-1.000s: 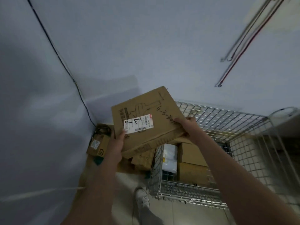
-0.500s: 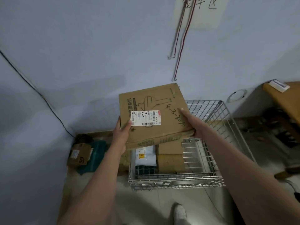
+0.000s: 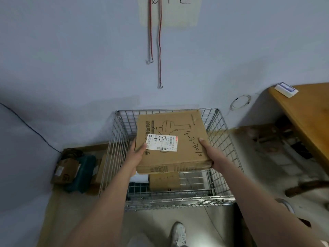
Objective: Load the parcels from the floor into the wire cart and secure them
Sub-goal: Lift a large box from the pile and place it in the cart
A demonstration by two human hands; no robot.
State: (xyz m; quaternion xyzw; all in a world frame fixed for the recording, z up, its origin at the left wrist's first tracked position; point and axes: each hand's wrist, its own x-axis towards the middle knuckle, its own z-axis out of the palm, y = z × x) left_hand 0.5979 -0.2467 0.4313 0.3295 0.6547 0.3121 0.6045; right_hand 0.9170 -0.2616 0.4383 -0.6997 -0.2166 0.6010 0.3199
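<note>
Cardboard parcel [image 3: 175,139] flat, label up, over wire cart [image 3: 178,202], fingers of both hands gripping its sides.

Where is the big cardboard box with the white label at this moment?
In the head view, the cardboard box is at centre, held by the left hand and right hand above the wire cart.

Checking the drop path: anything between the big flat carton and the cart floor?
Yes. The flat carton, held by the left hand and right hand, hangs over the wire cart. Under its near edge sit a smaller brown box and a white parcel, so it would probably land on them.
</note>
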